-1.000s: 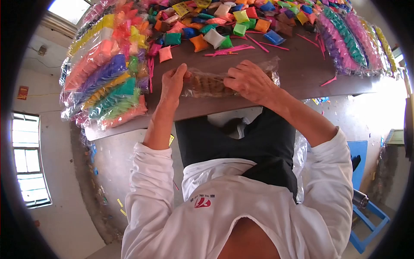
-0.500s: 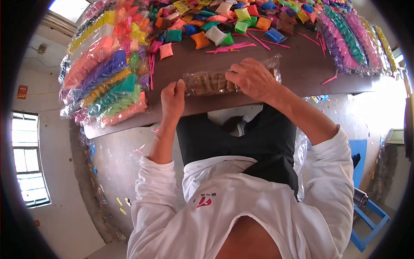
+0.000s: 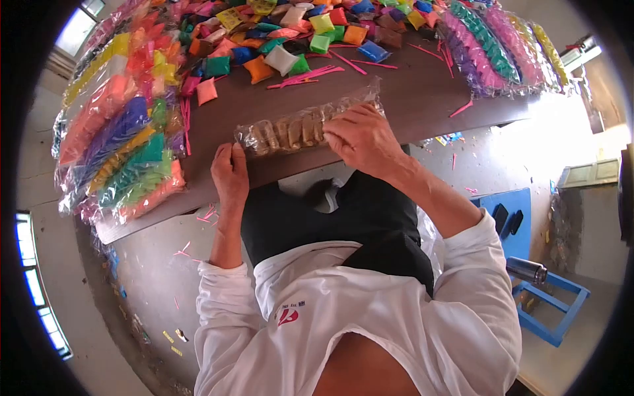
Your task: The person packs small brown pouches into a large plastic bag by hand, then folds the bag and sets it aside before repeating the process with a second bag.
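**Soft clear bag (image 3: 284,136) is lying along the near edge of the table (image 3: 416,99)**

The bag is holding a row of brown packets (image 3: 307,131) and is running roughly parallel to the table's near edge, around the middle of its length. The left hand (image 3: 230,171) is touching the bag's left end, thumb and fingers sitting close together; whether they are pinching the film, I cannot tell. The right hand (image 3: 360,138) is curling its fingers narrowly over the right part of the bag, and its knuckles are hiding what the fingertips are gripping, if anything.

The bag is looking light and limp, its film thin, glossy and probably slippery, while the packets are seeming soft and squeezable. Lifted by one end, it would likely be sagging and letting the row bunch up. The better holds are probably lying at both ends, or flat under the row; hard pinching in the middle would risk be denting the packets or tearing film.

Toward the far edge, loose coloured packets (image 3: 281,59) are heaping up, with pink strips (image 3: 300,78) lying just on the near side. Filled bags (image 3: 119,125) are piling along the left edge, and more bags (image 3: 502,53) are lying by the right edge.
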`<state>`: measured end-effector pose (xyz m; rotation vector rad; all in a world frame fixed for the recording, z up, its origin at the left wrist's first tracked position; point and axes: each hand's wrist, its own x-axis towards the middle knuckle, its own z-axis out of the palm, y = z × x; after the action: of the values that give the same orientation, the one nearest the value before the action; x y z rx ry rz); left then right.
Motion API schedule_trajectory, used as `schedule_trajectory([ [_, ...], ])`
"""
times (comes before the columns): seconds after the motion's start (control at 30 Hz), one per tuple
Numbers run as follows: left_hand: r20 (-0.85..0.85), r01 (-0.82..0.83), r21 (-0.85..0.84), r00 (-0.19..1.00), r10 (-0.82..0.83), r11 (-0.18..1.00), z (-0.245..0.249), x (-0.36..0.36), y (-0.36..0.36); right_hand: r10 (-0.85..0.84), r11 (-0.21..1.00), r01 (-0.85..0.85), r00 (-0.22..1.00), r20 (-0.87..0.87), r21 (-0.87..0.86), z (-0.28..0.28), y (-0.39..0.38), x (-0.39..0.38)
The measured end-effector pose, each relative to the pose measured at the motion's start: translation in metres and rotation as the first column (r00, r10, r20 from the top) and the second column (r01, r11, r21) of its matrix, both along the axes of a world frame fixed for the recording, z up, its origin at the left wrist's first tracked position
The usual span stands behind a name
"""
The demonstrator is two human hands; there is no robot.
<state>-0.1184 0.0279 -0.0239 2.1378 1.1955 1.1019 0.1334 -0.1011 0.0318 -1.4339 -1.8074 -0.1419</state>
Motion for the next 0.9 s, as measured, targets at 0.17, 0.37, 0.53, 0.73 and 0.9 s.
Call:
schedule_trajectory([
  [0.17,0.021,-0.013,-0.010,1.000,0.014,1.000,0.001,0.002,-0.002,-0.329,0.941,0.334,0.859,-0.394,-0.057,0.014,-0.007,0.041],
  [0.37,0.017,-0.024,0.013,1.000,0.024,1.000,-0.003,0.000,-0.002,-0.652,0.714,0.240,0.570,-0.500,-0.658,0.031,0.008,0.080],
  [0.53,-0.001,-0.023,-0.008,1.000,0.023,1.000,-0.005,-0.002,-0.002,-0.586,0.735,0.064,0.560,-0.586,-0.675,0.008,0.023,0.081],
  [0.73,-0.002,-0.036,0.026,0.999,0.036,0.999,0.001,0.002,-0.004,-0.599,0.744,-0.002,0.439,-0.669,-0.668,0.021,0.019,0.075],
  [0.9,0.002,-0.044,0.006,0.999,0.044,0.999,0.002,0.004,-0.005,-0.580,0.738,-0.111,0.398,-0.711,-0.665,0.023,0.015,0.079],
])
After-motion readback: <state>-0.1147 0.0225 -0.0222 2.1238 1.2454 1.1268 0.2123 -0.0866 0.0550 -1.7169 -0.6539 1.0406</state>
